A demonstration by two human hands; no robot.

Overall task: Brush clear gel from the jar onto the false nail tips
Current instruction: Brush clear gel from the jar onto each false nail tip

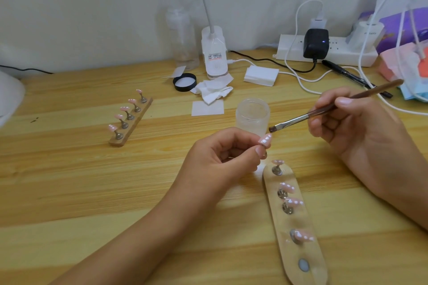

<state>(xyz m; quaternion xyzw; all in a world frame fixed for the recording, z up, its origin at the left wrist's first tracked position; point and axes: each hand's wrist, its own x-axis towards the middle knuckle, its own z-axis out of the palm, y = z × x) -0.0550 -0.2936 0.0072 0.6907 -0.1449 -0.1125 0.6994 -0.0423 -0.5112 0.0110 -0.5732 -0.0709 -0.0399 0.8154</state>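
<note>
Left hand (222,157), centre frame: thumb and forefinger pinch one pink nail tip (265,140) by its stand. Right hand (356,122), centre right: fingers curled round brush (324,110), bristles just beside that tip. Open jar (252,115) stands just behind.

We see the frosted jar (253,116) upright and lidless. Just in front of it the left hand (222,157) pinches one glossy pink nail tip (265,140). The brush (324,109), held in the right hand (352,122), slants at the jar's right, its bristles near that tip. Four more tips (287,187) stand nearer us than the jar.
</note>
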